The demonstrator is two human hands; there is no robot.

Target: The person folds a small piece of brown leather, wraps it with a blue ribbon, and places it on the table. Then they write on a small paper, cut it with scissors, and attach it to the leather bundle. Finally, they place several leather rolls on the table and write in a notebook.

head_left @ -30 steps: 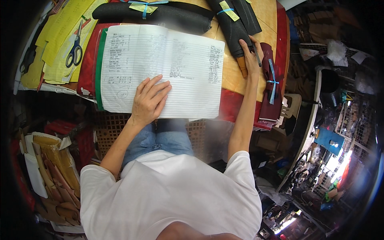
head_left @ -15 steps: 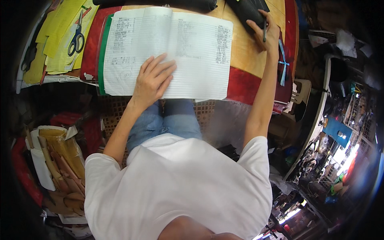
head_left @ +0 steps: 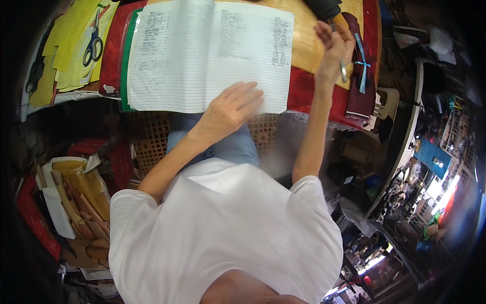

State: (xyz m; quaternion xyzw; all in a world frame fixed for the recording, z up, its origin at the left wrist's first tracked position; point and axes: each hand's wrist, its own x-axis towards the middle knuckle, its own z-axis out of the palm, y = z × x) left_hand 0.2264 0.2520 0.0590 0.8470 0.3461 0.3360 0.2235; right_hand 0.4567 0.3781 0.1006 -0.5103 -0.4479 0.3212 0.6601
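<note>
An open lined notebook (head_left: pixel 248 76) with handwriting on both pages lies on the table, a green edge (head_left: pixel 126 66) showing along its left side. My left hand (head_left: pixel 232 111) rests at the lower part of the right page, its slightly blurred fingers stretched out and holding nothing. To the right of the notebook, my right hand (head_left: pixel 334 53) is raised with bent fingers. A slim pen (head_left: pixel 343 72) pokes out of it beside the wrist; most of the pen is hidden by the hand. Just beyond those fingertips lies a black object (head_left: pixel 324 7), cut off by the upper edge.
Blue-handled scissors (head_left: pixel 93 48) lie on yellow papers (head_left: pixel 68 48) at the left. A maroon folder (head_left: pixel 357 104) with a light-blue tie (head_left: pixel 362 63) is at the table's right side. Brown and white sheets (head_left: pixel 76 197) stand bundled low on the left.
My left hand has slid rightward from the notebook's middle onto the right page. My right hand has come back from the black object, and the pen now points toward the wrist.
</note>
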